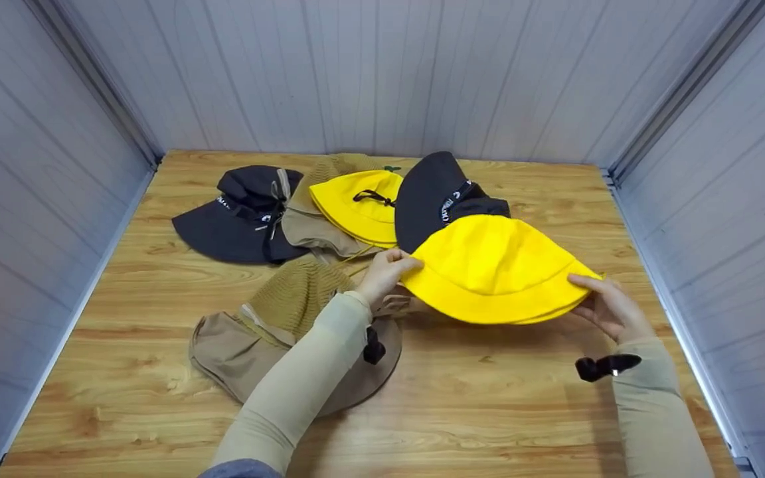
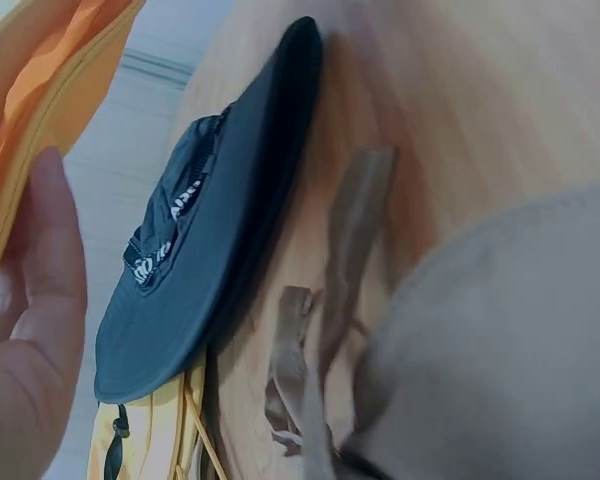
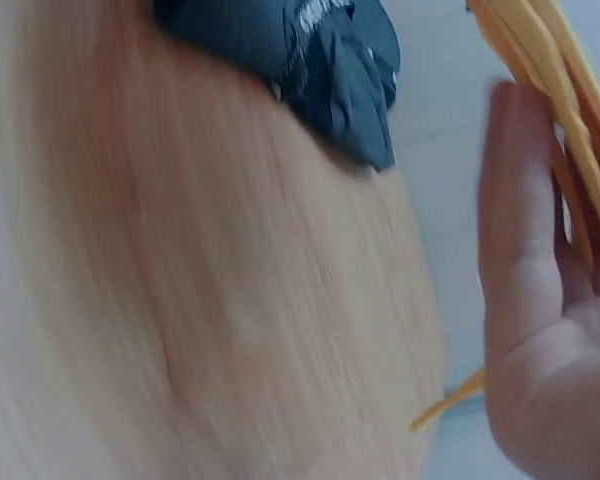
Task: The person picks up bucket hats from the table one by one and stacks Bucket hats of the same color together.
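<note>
A yellow bucket hat is held up off the table between both hands, crown upward, brim toward me. The left hand pinches the brim's left edge; in the left wrist view its thumb lies along the yellow fabric. At the other end, the right hand grips the brim with the thumb on the near face and fingers behind. Just behind the held hat lies a black hat with white lettering. Under the left forearm is a tan hat with a ribbed crown and wide brim.
Farther back, another yellow hat with a black cord overlaps a second tan hat. A second black hat lies at the left. All rest on a wooden tabletop with pale panel walls on three sides.
</note>
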{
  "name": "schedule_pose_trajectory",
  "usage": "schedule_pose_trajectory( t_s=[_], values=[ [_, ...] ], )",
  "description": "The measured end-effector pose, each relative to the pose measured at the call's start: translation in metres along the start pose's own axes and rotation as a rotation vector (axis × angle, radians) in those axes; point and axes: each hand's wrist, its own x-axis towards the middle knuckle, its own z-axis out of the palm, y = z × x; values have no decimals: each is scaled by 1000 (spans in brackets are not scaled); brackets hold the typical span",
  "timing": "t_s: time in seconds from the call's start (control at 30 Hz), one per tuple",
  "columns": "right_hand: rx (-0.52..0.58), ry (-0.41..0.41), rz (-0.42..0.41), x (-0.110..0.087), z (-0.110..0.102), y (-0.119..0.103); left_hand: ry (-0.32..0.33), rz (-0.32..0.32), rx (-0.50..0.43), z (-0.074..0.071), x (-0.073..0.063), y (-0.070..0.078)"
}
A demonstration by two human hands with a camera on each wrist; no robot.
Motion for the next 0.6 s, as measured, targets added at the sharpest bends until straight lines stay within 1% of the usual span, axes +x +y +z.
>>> schedule_pose_trajectory(
  t_s=[0.13, 0.23, 0.3, 0.37, 0.47, 0.53, 0.6],
  values=[
    [-210, -46, 42, -11, -13, 4, -35, -23, 129, 1, -4, -6],
    [-340, -70, 87, -16, -22, 10, -82, -88, 200, 2, -7, -10],
    [-421, -67, 118, -18, -27, 15, -120, -126, 253, 2, -10, -12],
    [-504, -47, 153, -20, -31, 20, -161, -147, 317, 2, -11, -15],
    [-598, -42, 205, -21, -36, 30, -211, -140, 451, 2, -13, -18],
    [-634, -54, 236, -21, -39, 35, -239, -133, 518, 3, -13, -21],
    [-660, -76, 262, -21, -42, 40, -255, -132, 563, 5, -13, -24]
  ],
)
